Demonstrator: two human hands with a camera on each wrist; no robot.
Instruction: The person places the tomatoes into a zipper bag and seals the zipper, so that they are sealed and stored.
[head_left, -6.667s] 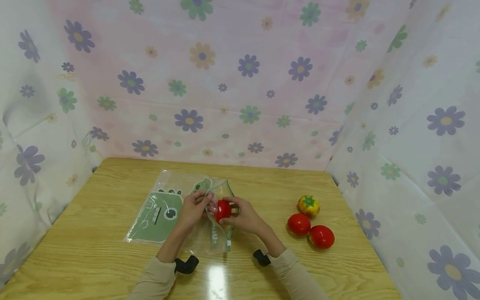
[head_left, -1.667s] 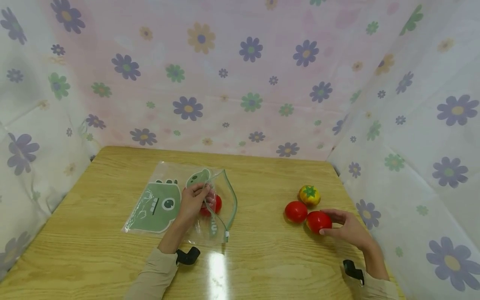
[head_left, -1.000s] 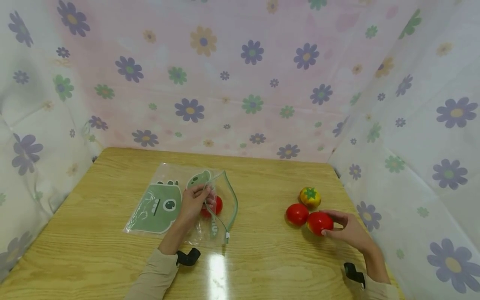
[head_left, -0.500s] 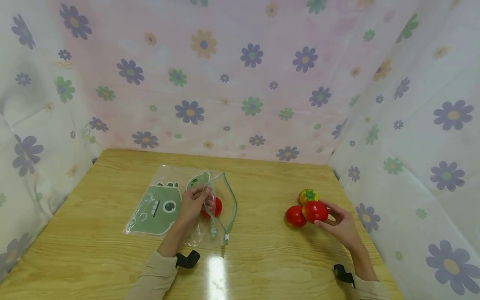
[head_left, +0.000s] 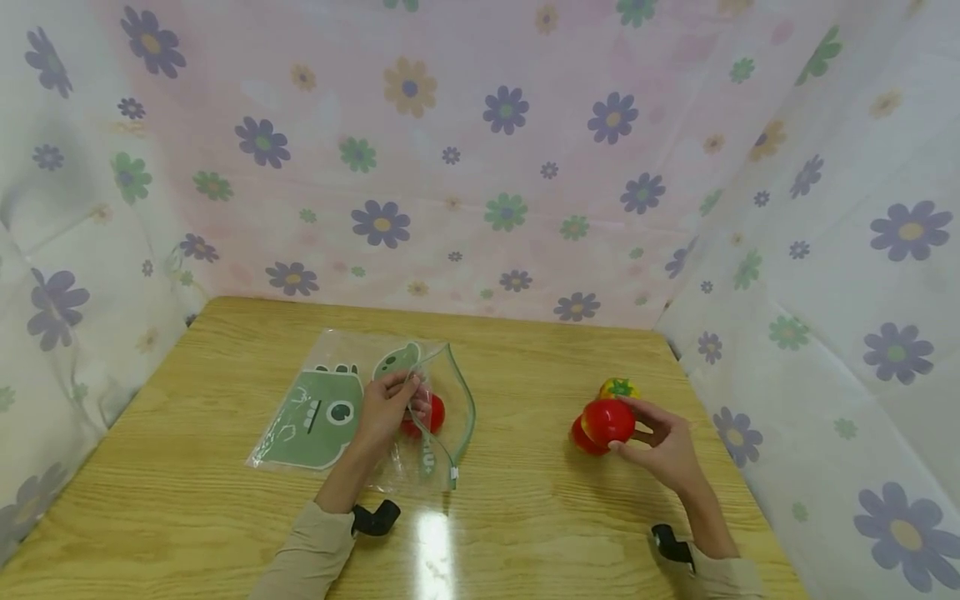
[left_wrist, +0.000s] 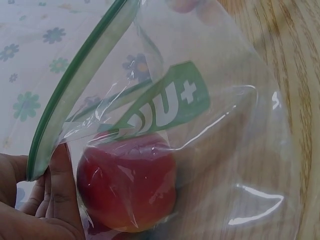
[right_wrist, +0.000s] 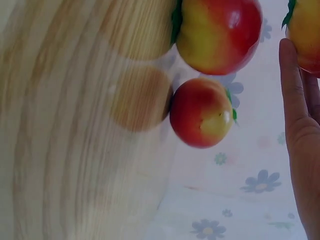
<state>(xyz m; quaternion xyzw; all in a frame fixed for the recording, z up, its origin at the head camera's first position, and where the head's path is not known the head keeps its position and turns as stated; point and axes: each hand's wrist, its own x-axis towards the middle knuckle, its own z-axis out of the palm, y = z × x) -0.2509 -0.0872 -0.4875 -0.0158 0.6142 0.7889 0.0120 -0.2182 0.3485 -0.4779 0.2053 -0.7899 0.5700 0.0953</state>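
Note:
My left hand (head_left: 386, 412) pinches the edge of a clear zip bag (left_wrist: 240, 150) with a green zip strip. The bag lies on the table, its mouth parted toward the right. Inside it, close to my fingers, sits a red toy fruit (head_left: 433, 414), which also shows through the film in the left wrist view. My right hand (head_left: 663, 446) holds another glossy red toy fruit (head_left: 609, 421) between fingers and thumb, raised off the table. Behind and below it are a partly covered red toy fruit (head_left: 587, 437) and a yellow toy fruit (head_left: 618, 387) with green leaves.
The wooden table (head_left: 517, 517) runs back to a flowered cloth (head_left: 465, 183), which also rises at both sides. A green cartoon monster print (head_left: 318, 417) covers the bag's left part. Each wrist carries a black mount (head_left: 375, 518).
Earlier, my right hand brought one red fruit into the bag's mouth. Since then it has grasped the rightmost red fruit, lifted it and moved it left. My left hand stays on the bag.

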